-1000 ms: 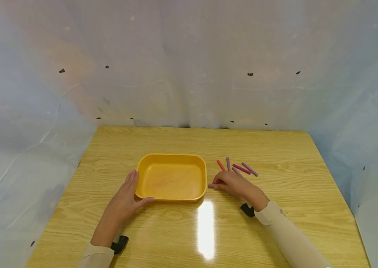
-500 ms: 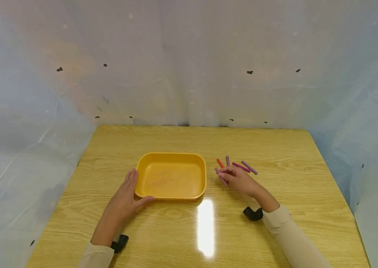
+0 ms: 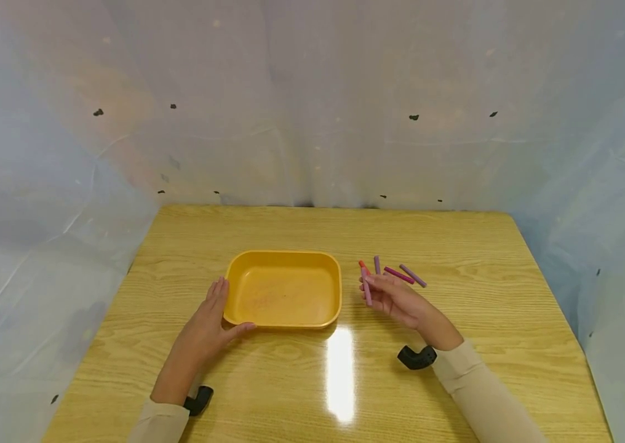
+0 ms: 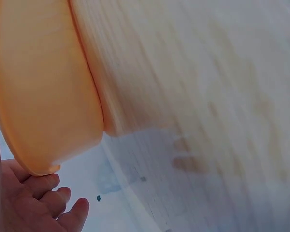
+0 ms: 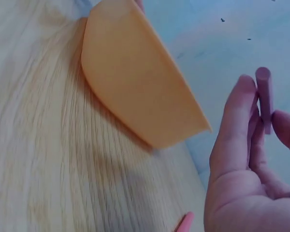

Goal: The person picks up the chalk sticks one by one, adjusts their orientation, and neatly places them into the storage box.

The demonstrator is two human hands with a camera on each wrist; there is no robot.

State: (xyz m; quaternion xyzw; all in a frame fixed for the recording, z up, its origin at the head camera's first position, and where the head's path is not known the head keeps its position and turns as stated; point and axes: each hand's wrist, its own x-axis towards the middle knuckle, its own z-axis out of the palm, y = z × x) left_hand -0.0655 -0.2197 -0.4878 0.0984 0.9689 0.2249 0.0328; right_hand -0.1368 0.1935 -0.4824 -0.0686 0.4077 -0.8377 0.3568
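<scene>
A light purple chalk stick (image 3: 366, 290) is pinched between the thumb and fingers of my right hand (image 3: 403, 306), lifted off the table just right of the yellow tray. In the right wrist view the chalk stick (image 5: 264, 94) stands nearly upright, its round end showing. My left hand (image 3: 204, 335) rests against the tray's near left corner, fingers along its left side and thumb along the front rim. The left wrist view shows those fingers (image 4: 38, 203) touching beneath the rim. The yellow plastic tray (image 3: 285, 295) lies flat with nothing in it.
Beyond my right hand lie an orange-red stick (image 3: 362, 264), a purple stick (image 3: 377, 264), a magenta stick (image 3: 398, 275) and another purple stick (image 3: 413, 275). The wooden table (image 3: 268, 227) ends at pale plastic sheeting (image 3: 312, 123) on its back and sides.
My right hand has picked up the light purple chalk stick from beside the tray, moved slightly right and turned the stick from lying sideways to nearly upright. My left hand has stayed on the tray.
</scene>
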